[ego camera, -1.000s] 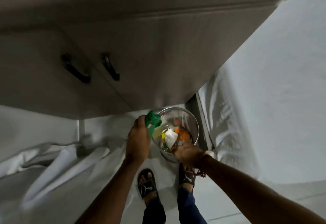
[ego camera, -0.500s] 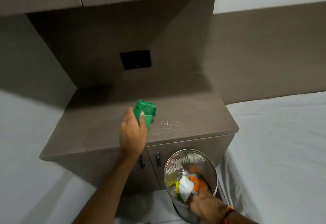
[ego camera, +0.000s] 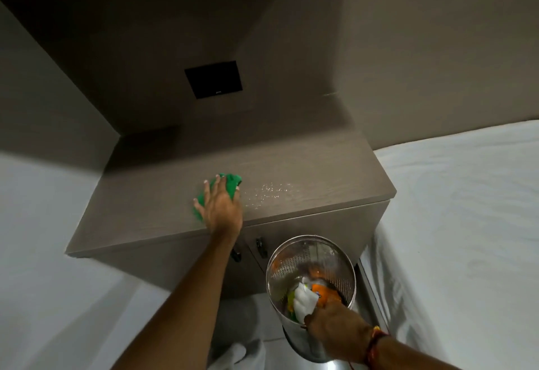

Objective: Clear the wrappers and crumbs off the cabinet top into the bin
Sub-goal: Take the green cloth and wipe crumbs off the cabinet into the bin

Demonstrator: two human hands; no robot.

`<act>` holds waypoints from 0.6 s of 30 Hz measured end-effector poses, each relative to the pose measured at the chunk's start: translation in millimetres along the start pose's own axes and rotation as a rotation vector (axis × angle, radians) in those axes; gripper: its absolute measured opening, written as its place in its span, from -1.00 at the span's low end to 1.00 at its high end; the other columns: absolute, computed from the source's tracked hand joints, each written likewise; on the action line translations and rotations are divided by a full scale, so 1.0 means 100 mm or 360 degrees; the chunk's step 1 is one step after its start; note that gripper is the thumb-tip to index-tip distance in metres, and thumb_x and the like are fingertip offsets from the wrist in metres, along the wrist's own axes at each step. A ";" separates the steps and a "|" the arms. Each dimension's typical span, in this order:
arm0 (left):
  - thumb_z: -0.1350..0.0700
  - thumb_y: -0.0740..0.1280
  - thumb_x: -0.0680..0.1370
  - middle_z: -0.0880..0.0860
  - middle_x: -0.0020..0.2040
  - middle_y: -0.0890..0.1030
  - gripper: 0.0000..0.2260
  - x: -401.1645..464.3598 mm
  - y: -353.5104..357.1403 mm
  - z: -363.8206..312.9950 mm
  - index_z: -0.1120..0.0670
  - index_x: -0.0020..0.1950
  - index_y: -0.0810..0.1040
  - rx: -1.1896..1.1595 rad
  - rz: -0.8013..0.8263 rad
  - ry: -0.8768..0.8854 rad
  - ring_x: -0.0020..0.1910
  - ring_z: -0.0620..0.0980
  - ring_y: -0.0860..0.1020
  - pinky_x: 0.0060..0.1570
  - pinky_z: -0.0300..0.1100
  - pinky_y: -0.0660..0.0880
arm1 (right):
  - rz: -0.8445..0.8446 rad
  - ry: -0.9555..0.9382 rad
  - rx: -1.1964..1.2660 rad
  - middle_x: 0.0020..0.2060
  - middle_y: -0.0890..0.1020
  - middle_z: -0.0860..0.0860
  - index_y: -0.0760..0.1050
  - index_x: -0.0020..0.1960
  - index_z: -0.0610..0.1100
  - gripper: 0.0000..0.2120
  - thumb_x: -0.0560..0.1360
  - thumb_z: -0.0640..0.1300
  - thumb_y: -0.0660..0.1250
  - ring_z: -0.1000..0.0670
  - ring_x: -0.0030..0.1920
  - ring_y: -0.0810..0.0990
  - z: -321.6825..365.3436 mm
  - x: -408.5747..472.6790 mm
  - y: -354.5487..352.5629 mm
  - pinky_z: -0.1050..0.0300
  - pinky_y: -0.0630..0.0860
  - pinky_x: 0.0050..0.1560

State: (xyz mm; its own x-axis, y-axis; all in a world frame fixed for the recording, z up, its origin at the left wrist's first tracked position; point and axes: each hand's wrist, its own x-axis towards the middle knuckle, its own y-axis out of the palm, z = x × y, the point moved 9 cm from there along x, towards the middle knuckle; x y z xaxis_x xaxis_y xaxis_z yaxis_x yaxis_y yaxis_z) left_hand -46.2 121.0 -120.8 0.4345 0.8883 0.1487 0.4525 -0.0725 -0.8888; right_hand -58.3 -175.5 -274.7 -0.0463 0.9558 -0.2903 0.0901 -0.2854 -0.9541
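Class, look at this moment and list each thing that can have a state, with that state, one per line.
Left hand: flat on the green cloth, pressing it to the cabinet top.
Green cloth: bunched under the hand.
Crumbs: scattered on the cabinet top, right of the cloth.
Right hand: gripping the bin rim.
Bin: tilted, wrappers inside.
Cabinet doors: shut.

The left hand (ego camera: 222, 208) is stretched forward on a straight arm, palm down, fingers spread flat. The right hand (ego camera: 335, 330) sits low and near, knuckles up, fingers curled in a closed grip.
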 end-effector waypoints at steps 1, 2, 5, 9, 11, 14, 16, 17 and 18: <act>-0.06 0.16 0.67 0.05 0.60 0.27 -0.51 -0.04 0.04 -0.11 0.07 0.57 0.24 -0.0016 -0.0013 0.0012 0.63 0.10 0.10 0.56 0.31 -0.03 | 0.0038 -0.0008 -0.0015 0.24 0.57 -0.31 0.43 0.33 -0.32 -0.65 0.69 -0.18 0.01 -0.41 0.24 0.54 -0.01 -0.01 0.02 -0.40 0.37 0.33; -0.04 0.18 0.67 0.04 0.60 0.29 -0.52 -0.09 0.09 -0.23 0.07 0.57 0.25 -0.0019 -0.0020 0.0041 0.63 0.09 0.12 0.56 0.31 0.00 | 0.0033 -0.0026 -0.0047 0.25 0.56 -0.34 0.41 0.34 -0.35 -0.66 0.70 -0.20 0.01 -0.43 0.23 0.54 -0.01 -0.02 0.02 -0.40 0.40 0.30; -0.06 0.21 0.65 -0.01 0.59 0.30 -0.52 -0.20 0.28 -0.63 0.03 0.56 0.28 -0.0054 0.0060 0.0127 0.62 0.06 0.14 0.57 0.28 0.01 | 0.0083 -0.0033 0.0035 0.26 0.54 -0.37 0.40 0.35 -0.36 -0.66 0.70 -0.24 0.01 -0.45 0.23 0.53 -0.11 -0.08 0.00 -0.41 0.40 0.31; -0.12 0.24 0.63 -0.05 0.57 0.35 -0.52 -0.38 0.47 -1.17 -0.01 0.53 0.35 -0.0126 0.0157 0.0327 0.60 0.03 0.20 0.58 0.21 0.02 | 0.0072 -0.0117 0.0124 0.06 0.68 -0.28 0.52 0.23 -0.31 -0.71 0.59 -0.24 0.17 -0.34 -0.03 0.68 -0.17 -0.19 -0.19 -0.23 0.64 0.01; -0.14 0.26 0.62 -0.05 0.55 0.37 -0.50 -0.48 0.54 -1.35 -0.02 0.52 0.35 -0.0143 0.0217 0.0447 0.59 0.02 0.22 0.57 0.20 0.04 | 0.0085 -0.0112 0.0159 -0.02 0.70 -0.26 0.56 0.16 -0.29 -0.73 0.56 -0.24 0.18 -0.33 -0.12 0.69 -0.21 -0.24 -0.24 -0.16 0.66 -0.08; -0.09 0.33 0.59 -0.02 0.51 0.45 -0.51 -0.64 0.54 -1.49 -0.01 0.50 0.40 -0.0189 0.0266 0.0608 0.56 0.04 0.29 0.54 0.17 0.13 | -0.0016 -0.0065 0.0111 0.04 0.69 -0.24 0.55 0.21 -0.27 -0.65 0.58 -0.20 0.09 -0.31 -0.06 0.68 -0.27 -0.30 -0.37 -0.14 0.64 -0.02; -0.03 0.38 0.58 0.04 0.46 0.50 -0.53 -0.74 0.50 -1.49 -0.02 0.48 0.43 -0.0302 0.0355 0.0646 0.52 0.05 0.36 0.52 0.10 0.18 | -0.0005 -0.0027 0.0125 0.02 0.70 -0.21 0.60 0.16 -0.22 -0.60 0.55 -0.18 0.04 -0.28 -0.04 0.69 -0.29 -0.34 -0.42 -0.12 0.64 0.01; 0.00 0.39 0.58 0.06 0.46 0.50 -0.54 -0.82 0.49 -1.48 -0.03 0.48 0.44 -0.0359 0.0425 0.0669 0.50 0.05 0.38 0.53 0.08 0.19 | 0.0025 -0.0002 0.0086 0.00 0.71 -0.19 0.62 0.12 -0.19 -0.60 0.52 -0.18 0.04 -0.26 -0.04 0.70 -0.30 -0.36 -0.46 -0.09 0.65 0.00; 0.04 0.40 0.57 0.07 0.47 0.49 -0.53 -0.91 0.48 -1.46 -0.05 0.48 0.44 -0.0394 0.0502 0.0719 0.50 0.05 0.38 0.55 0.09 0.17 | 0.0048 0.0008 0.0059 0.02 0.70 -0.18 0.61 0.12 -0.16 -0.61 0.50 -0.18 0.06 -0.25 0.00 0.69 -0.31 -0.35 -0.48 -0.08 0.64 0.01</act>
State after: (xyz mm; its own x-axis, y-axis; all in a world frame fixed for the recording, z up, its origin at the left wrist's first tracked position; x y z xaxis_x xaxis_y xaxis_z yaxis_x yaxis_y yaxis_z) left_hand 50.0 -29.1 -114.0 0.8405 0.5301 0.1120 0.3922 -0.4526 -0.8009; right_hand -30.1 -193.4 -216.7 -0.0389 0.9471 -0.3186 0.0544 -0.3164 -0.9471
